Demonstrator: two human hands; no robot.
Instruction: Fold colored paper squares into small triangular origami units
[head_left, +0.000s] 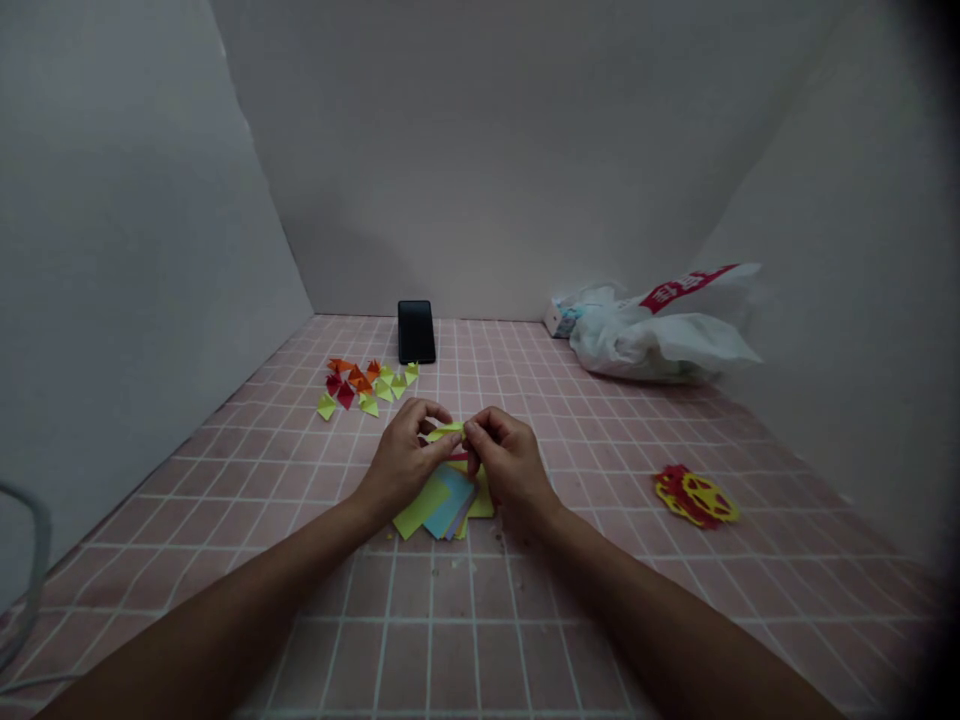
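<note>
Left hand (402, 456): pinching the slip (444, 432)
Right hand (517, 466): pinching its three-o'clock end
Slip: between hands, twelve o'clock of the sheets (442, 506)
Folding: apparently underway; next move likely calls for careful fingertip pressing

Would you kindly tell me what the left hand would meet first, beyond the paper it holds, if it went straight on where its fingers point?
Beyond the folded yellow-green paper, the left hand would probably meet the right hand just ahead, though exact depth is unclear.
</note>
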